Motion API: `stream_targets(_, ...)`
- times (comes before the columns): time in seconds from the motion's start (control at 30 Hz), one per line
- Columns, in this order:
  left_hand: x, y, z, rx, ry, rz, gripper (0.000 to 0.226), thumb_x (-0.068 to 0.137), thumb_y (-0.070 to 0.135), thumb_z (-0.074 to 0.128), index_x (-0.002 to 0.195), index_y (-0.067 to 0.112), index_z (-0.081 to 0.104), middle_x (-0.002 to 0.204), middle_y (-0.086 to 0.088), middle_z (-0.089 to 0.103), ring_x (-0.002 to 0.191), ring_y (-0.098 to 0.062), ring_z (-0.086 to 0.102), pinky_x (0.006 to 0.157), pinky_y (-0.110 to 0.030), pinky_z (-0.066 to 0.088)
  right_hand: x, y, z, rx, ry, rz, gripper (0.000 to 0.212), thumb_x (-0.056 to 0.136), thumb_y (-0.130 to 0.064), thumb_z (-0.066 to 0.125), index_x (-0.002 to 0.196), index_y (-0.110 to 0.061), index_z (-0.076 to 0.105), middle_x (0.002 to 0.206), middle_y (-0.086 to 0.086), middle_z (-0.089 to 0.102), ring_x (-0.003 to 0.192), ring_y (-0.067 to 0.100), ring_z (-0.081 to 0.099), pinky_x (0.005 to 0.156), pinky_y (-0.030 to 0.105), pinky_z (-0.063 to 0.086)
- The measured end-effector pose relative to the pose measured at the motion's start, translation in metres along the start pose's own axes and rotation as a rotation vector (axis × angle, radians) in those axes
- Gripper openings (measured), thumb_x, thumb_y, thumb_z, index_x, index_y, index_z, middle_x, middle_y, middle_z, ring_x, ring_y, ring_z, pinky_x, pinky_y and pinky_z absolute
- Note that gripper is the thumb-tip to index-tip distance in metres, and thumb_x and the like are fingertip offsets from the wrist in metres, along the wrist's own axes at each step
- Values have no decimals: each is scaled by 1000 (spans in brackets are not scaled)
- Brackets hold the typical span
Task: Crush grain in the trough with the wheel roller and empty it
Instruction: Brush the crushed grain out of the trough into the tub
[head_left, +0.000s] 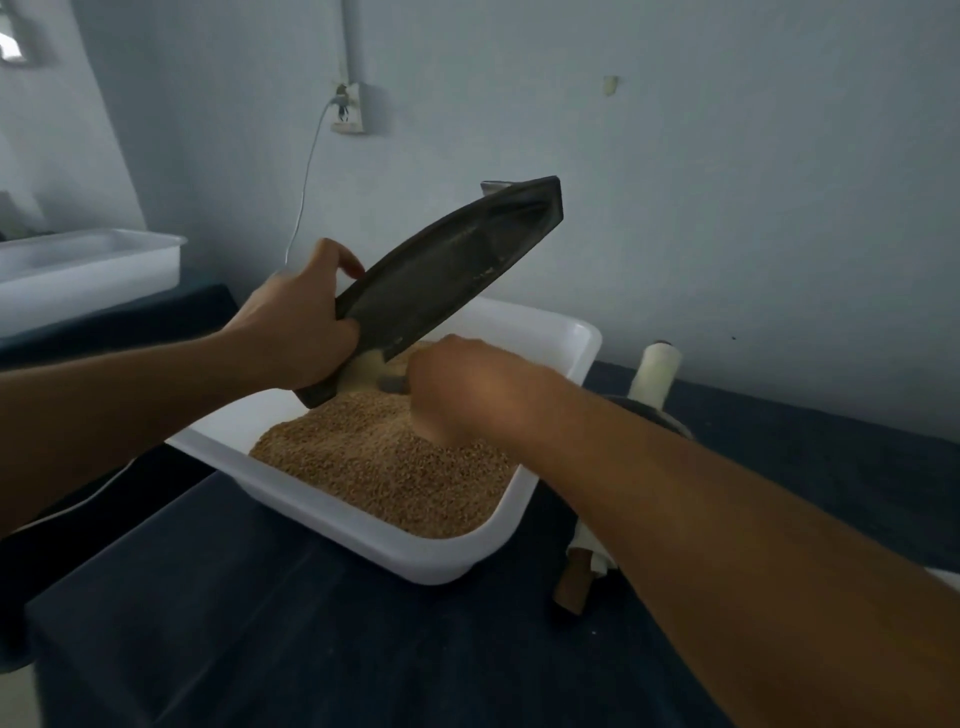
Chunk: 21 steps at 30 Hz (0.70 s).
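Dark cloth covers the table (260, 649) under a pale wall, with the trough tipped over a white tub.

Left hand (298, 332) clamps the low near end of the dark trough (447, 270), whose long axis climbs away to the upper right, so its contents slide toward the grip and fall into the white tub (363, 540), already heaped with grain (384, 462). Right hand (467, 389) reaches in beneath the spout; blur hides whether its fingers hold anything. Lying on the cloth just right of the tub, the wheel roller (657, 395) goes unheld. Another white tub (88, 260) sits far left.
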<state>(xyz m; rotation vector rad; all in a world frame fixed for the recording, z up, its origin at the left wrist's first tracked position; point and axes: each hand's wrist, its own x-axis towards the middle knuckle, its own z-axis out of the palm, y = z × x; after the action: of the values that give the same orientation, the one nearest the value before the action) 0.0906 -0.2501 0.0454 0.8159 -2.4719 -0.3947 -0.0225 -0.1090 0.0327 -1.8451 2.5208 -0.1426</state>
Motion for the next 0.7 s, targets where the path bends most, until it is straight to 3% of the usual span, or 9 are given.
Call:
stream_targets(0.07, 1, 0, 0, 2, 3, 0, 43, 97, 18, 62, 126, 31, 34, 79, -2, 65, 59, -18, 66, 39, -15, 44, 1, 2, -12, -81, 48, 0, 11, 94, -18, 61, 83, -18, 58, 79, 0, 61, 68, 14, 60, 57, 26, 44)
stream_targets(0.17, -1, 0, 1, 20, 11, 16, 39, 97, 28, 63, 121, 35, 33, 76, -2, 65, 57, -17, 65, 38, -15, 43, 6, 7, -25, -107, 160, 54, 5, 94, -22, 62, 90, -20, 58, 78, 1, 57, 67, 16, 56, 61, 30, 46)
stream_targets(0.27, -2, -1, 1, 8, -6, 14, 41, 97, 23, 62, 126, 32, 35, 78, -4, 66, 59, -18, 66, 42, -20, 47, 4, 8, -12, -65, 49, 33, 12, 95, -19, 62, 104, -14, 68, 80, -1, 57, 69, 13, 56, 64, 27, 46)
stream_targets(0.37, -2, -3, -1, 1, -38, -1, 45, 97, 18, 60, 131, 33, 34, 81, -2, 67, 60, -17, 67, 41, -15, 47, -9, 17, -10, -170, -99, -28, 23, 98, -24, 58, 114, -10, 67, 85, -2, 57, 70, 12, 53, 63, 27, 42)
stream_targets(0.43, -3, -2, -2, -36, -87, -35, 55, 97, 17, 58, 138, 42, 31, 87, 1, 67, 65, -16, 69, 43, -15, 48, -17, 30, -20, -226, -177, 21, 41, 99, -23, 53, 141, -22, 56, 102, -4, 56, 81, 15, 53, 76, 32, 47)
stream_targets(0.47, -4, 1, -3, -76, -121, -63, 60, 97, 16, 57, 140, 48, 30, 92, 2, 66, 70, -17, 70, 45, -16, 50, -22, 37, -27, -223, -170, 75, 44, 99, -21, 52, 143, -25, 54, 106, -6, 52, 89, 17, 55, 82, 34, 49)
stream_targets(0.57, -8, 14, -6, -284, -228, -167, 65, 94, 6, 58, 132, 55, 41, 104, 2, 63, 83, -20, 70, 51, -24, 56, -29, 58, -39, 17, 33, 258, 26, 96, -25, 56, 120, -15, 63, 91, 0, 59, 79, 17, 60, 68, 32, 48)
stream_targets(0.7, -17, 34, -13, -653, -349, -350, 59, 84, -7, 59, 127, 33, 60, 110, -16, 67, 85, -32, 74, 59, -34, 59, -40, 75, -41, 435, 173, 366, 20, 97, -32, 56, 109, -17, 52, 91, 6, 62, 74, 18, 62, 54, 27, 44)
